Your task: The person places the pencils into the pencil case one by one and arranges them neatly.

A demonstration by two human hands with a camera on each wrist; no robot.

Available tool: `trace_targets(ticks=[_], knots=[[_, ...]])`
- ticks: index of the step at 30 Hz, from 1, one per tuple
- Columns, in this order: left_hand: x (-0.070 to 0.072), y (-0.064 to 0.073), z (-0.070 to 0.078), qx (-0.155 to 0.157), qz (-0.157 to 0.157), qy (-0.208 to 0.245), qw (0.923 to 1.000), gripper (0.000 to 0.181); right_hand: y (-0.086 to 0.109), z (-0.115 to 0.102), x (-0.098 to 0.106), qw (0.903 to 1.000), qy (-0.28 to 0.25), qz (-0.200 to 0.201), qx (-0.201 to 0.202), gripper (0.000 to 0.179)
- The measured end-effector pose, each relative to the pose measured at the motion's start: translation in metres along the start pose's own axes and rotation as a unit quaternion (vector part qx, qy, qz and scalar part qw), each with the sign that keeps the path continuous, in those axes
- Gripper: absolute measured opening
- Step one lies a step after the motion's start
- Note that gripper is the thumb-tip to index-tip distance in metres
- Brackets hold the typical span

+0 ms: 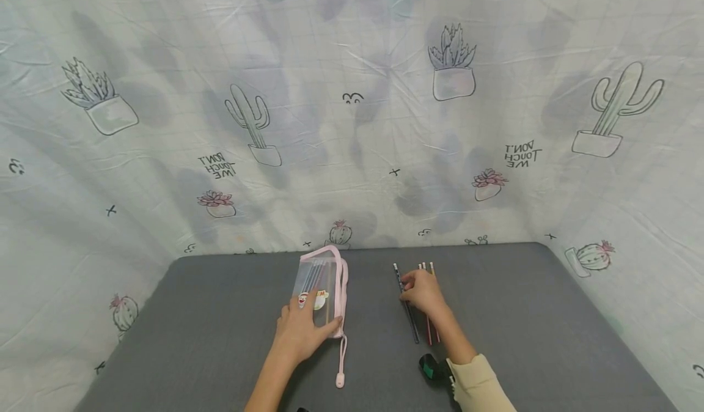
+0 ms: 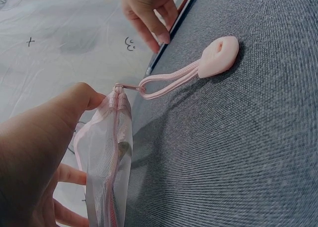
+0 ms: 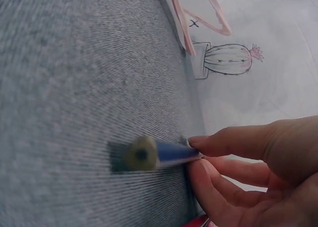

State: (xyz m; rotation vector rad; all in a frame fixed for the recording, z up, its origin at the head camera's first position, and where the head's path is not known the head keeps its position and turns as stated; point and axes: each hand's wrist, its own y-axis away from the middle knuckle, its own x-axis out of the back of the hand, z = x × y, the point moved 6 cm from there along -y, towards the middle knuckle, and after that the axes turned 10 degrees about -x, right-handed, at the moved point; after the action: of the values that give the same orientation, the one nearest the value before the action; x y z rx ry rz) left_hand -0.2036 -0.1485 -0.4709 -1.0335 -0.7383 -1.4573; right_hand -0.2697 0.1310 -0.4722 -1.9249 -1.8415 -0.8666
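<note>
A clear pencil case [image 1: 341, 283] with pink trim lies left of the table's middle, with several thin pencils showing inside. My left hand [image 1: 301, 331] rests on its near part, fingers spread, thumb at the pink zipper edge. From the zipper hangs a pink cord with a pull tab [image 2: 218, 57]. To the right, my right hand [image 1: 425, 291] pinches a dark blue pencil [image 1: 410, 323] between thumb and fingertips. In the right wrist view the sharpened end of this pencil [image 3: 171, 155] points at the camera, low over the cloth. Several other pencils [image 1: 429, 332] lie beside it, partly hidden by the hand.
Grey cloth covers the table [image 1: 220, 326]. A pale curtain [image 1: 352, 137] printed with cacti surrounds it at the back and both sides. A black wrist device [image 1: 431, 368] sits beside my right sleeve [image 1: 477, 382].
</note>
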Motion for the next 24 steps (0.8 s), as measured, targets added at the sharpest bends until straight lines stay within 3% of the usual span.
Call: trace_targets(ticks=[8,15,24], knots=[[0.0004,0.0002,-0.0002,0.003,-0.004,0.006,1.0000,0.091,0.0011,0.0020,0.0000,0.9981,-0.050,-0.031,-0.015,0.034],[0.0004,-0.0001,-0.0002,0.005,-0.005,0.007,1.0000,0.091,0.0012,0.0039,-0.0022,0.9925,-0.101,-0.050,-0.047,0.035],[0.0008,-0.0003,-0.0002,0.003,-0.005,0.005,1.0000,0.091,0.0005,0.0028,-0.0064,0.9841,-0.156,-0.065,-0.053,0.037]])
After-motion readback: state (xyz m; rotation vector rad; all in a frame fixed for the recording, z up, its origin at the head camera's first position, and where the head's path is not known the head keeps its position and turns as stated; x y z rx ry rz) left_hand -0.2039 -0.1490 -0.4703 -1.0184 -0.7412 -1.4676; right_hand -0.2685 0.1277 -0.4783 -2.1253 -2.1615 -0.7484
